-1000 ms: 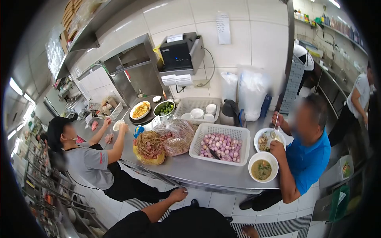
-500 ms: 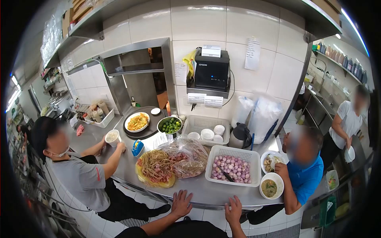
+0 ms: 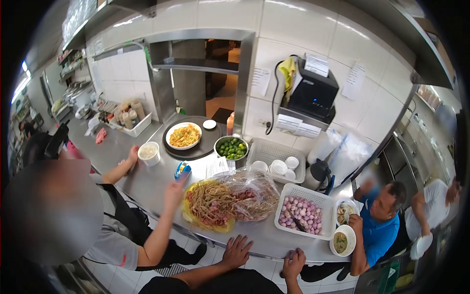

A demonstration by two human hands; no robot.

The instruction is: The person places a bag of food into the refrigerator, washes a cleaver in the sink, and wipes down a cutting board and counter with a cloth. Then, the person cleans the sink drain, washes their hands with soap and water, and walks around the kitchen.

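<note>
My left hand [image 3: 237, 251] rests at the near edge of the steel counter [image 3: 264, 244], its fingers spread and holding nothing. My right hand [image 3: 293, 263] is at the same edge farther right, fingers loosely bent and apart, also with nothing in it. Beyond my left hand lies a yellow plastic bag [image 3: 208, 203] of thin brown roots or stems with reddish bits. Against it leans a clear bag [image 3: 254, 196] of similar reddish contents. A white perforated basket [image 3: 320, 234] of small purple onions [image 3: 301, 213], with a dark-handled tool among them, stands beyond my right hand.
At left, a co-worker [image 3: 117, 230] stands by a white tub [image 3: 149, 153] and a blue tape dispenser [image 3: 182, 170]. Another person [image 3: 379, 220] at right has a soup bowl [image 3: 342, 240]. Behind are a noodle plate [image 3: 183, 135], green limes [image 3: 231, 148] and a printer [image 3: 313, 93].
The view has turned and shifted left. The left co-worker has come nearer, let go of the white tub, and has a hand by the tape dispenser. My right fingers are more bent.
</note>
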